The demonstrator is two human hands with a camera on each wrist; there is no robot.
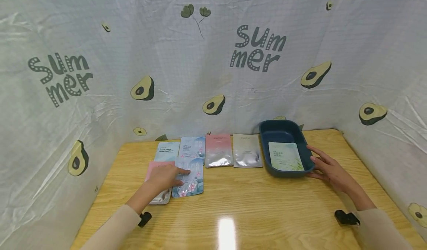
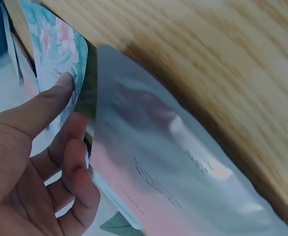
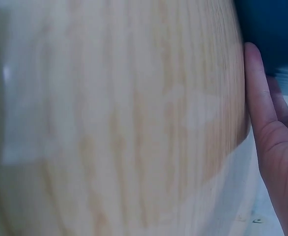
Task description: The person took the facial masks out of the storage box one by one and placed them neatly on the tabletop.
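My left hand [image 1: 165, 177] lies over a blue sheet-mask packet with pink lotus flowers [image 1: 192, 181], a fingertip resting on its printed face. In the left wrist view the thumb touches that lotus packet [image 2: 55, 44], while the other fingers bend loosely beside its edge. A pink and silver mask packet [image 2: 154, 157] lies under and beside this hand. My right hand [image 1: 333, 172] touches the right side of a dark blue plastic basin [image 1: 280, 174], its fingers fairly straight along the outer wall. Inside the basin is a pale green mask packet [image 1: 286, 156].
Behind the left hand lie a light blue packet [image 1: 166, 150] and another blue floral packet [image 1: 192, 146]. A pink packet [image 1: 218, 150] and a cream-silver one [image 1: 247, 150] stretch toward the basin. A printed white curtain [image 1: 186, 68] borders the wooden table [image 1: 253, 205].
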